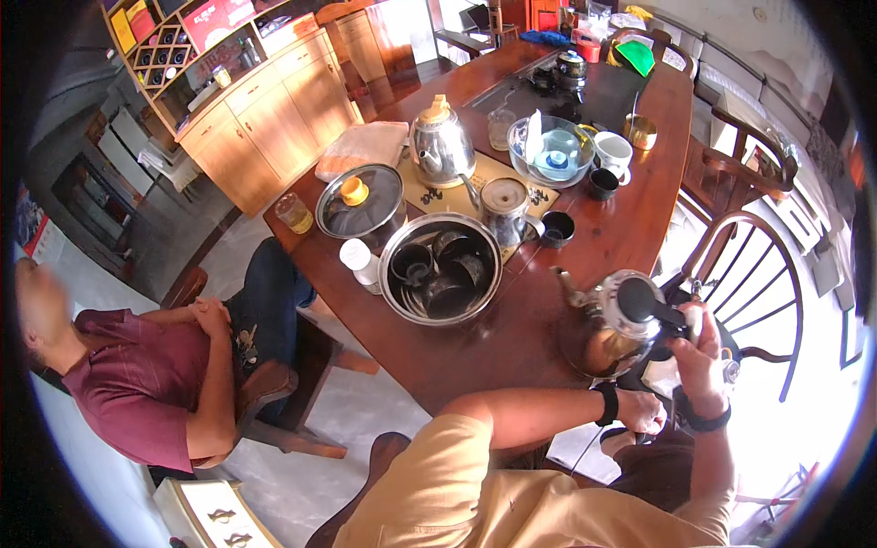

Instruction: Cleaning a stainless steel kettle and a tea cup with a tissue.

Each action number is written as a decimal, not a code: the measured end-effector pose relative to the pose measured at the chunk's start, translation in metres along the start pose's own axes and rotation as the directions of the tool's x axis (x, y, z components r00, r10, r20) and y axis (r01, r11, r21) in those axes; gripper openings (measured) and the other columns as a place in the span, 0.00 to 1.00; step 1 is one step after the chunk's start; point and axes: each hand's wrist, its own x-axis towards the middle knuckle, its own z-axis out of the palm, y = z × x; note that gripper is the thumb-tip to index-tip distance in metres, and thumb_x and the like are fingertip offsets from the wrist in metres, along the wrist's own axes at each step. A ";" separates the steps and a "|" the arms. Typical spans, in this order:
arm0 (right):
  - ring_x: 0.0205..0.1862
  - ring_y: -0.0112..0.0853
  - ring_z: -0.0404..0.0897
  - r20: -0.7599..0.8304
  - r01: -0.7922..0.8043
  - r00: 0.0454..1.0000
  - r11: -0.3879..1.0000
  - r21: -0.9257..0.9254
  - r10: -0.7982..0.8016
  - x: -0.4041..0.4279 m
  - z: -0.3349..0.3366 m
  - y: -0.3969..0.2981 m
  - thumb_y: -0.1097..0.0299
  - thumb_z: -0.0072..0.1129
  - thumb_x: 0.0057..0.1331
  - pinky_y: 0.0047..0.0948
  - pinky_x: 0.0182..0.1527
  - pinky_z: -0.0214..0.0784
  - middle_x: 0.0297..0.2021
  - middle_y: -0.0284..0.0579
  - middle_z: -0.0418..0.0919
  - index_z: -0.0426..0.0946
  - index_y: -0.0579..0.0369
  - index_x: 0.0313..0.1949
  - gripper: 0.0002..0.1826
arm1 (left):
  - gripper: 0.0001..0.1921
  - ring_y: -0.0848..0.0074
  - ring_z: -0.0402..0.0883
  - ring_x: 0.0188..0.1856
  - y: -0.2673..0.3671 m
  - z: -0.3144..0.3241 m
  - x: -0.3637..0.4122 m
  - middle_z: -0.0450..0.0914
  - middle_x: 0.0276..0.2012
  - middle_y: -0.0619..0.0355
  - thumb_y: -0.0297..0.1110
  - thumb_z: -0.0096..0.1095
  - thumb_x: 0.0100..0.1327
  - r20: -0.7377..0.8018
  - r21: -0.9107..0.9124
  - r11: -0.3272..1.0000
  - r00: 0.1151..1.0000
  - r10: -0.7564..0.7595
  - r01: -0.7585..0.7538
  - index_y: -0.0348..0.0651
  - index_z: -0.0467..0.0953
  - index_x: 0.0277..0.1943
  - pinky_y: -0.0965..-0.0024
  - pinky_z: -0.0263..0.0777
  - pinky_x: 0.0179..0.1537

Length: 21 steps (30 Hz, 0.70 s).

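Observation:
At the table's right front edge, my right hand (697, 349) grips the handle of a shiny metal kettle (603, 349) with a black lid knob. The kettle's spout points left over the wooden table (493, 363). Whether its base touches the tabletop cannot be told. My left hand (640, 413) is below the kettle, past the table edge, with its fingers curled. A dark object (644, 437) shows beneath those fingers; whether the hand holds it is unclear. Left of the kettle sits a round metal basin (495, 281) with several dark cups in it.
Behind the basin stand a small metal teapot (505, 205), a taller metal kettle (442, 147), a glass-lidded pot (360, 205) and a glass bowl (551, 152). A white-capped bottle (360, 264) is beside the basin. A seated person (144, 377) is at left; wooden chairs (747, 274) stand right.

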 end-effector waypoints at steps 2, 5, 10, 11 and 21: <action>0.44 0.24 0.70 -0.093 0.038 0.995 0.999 0.023 -0.035 -0.008 -0.014 -0.001 0.71 0.62 0.53 0.22 0.45 0.64 0.42 0.36 0.72 0.69 0.55 0.51 0.24 | 0.12 0.61 0.84 0.38 -0.022 0.014 0.016 0.84 0.35 0.48 0.35 0.56 0.60 -0.144 0.054 0.995 0.985 0.093 -0.086 0.39 0.80 0.42 0.61 0.75 0.43; 0.42 0.23 0.70 -0.236 0.129 0.964 0.991 0.033 -0.118 -0.024 -0.050 0.005 0.72 0.60 0.53 0.21 0.44 0.65 0.42 0.36 0.72 0.66 0.55 0.55 0.28 | 0.11 0.59 0.80 0.35 0.003 -0.007 0.007 0.80 0.33 0.48 0.30 0.57 0.61 -0.382 -0.100 0.988 0.921 0.071 -0.117 0.35 0.76 0.45 0.61 0.73 0.42; 0.39 0.22 0.69 -0.400 0.209 0.890 0.976 -0.064 -0.217 -0.047 -0.080 0.002 0.70 0.59 0.57 0.21 0.44 0.64 0.41 0.36 0.72 0.65 0.56 0.56 0.27 | 0.15 0.79 0.78 0.32 -0.025 -0.014 0.030 0.79 0.33 0.57 0.36 0.47 0.74 -0.415 -0.313 0.936 0.910 0.014 -0.158 0.34 0.72 0.53 0.72 0.73 0.38; 0.39 0.22 0.69 -0.407 0.209 0.887 0.976 -0.067 -0.218 -0.053 -0.094 0.006 0.70 0.59 0.57 0.21 0.44 0.64 0.41 0.36 0.72 0.65 0.56 0.56 0.27 | 0.15 0.79 0.78 0.32 -0.021 -0.015 0.028 0.80 0.33 0.57 0.37 0.47 0.74 -0.406 -0.376 0.917 0.913 -0.036 -0.131 0.35 0.72 0.53 0.72 0.74 0.38; 0.53 0.28 0.69 -0.396 0.217 0.898 0.976 0.018 -0.193 -0.097 -0.148 0.028 0.65 0.59 0.63 0.29 0.58 0.59 0.52 0.41 0.70 0.60 0.58 0.65 0.32 | 0.37 0.84 0.66 0.28 0.020 -0.034 0.009 0.69 0.35 0.63 0.21 0.58 0.56 -0.367 -0.813 0.545 0.907 -0.207 -0.205 0.46 0.53 0.68 0.79 0.61 0.28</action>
